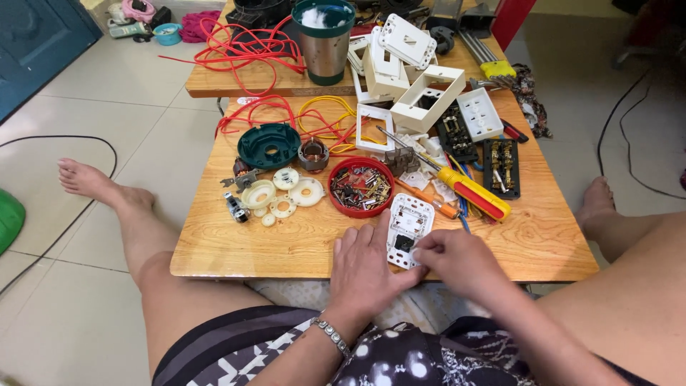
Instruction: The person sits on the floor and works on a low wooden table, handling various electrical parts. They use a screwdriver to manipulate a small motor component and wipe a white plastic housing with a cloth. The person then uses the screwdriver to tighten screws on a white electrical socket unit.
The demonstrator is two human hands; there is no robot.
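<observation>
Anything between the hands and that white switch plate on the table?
Nothing visible. The left hand and the right hand both already touch the white switch plate at its near end. The red bowl of screws and the yellow-handled screwdriver lie beyond it, clear of both hands.

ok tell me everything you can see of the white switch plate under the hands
The white switch plate looks like moulded plastic, rectangular with rounded corners. It lies flat near the front edge of the wooden table, with raised ribs, small openings and a dark square recess in its face. The left hand rests beside it, thumb at its lower edge; the right hand pinches its lower right corner. The red bowl sits just beyond.
</observation>
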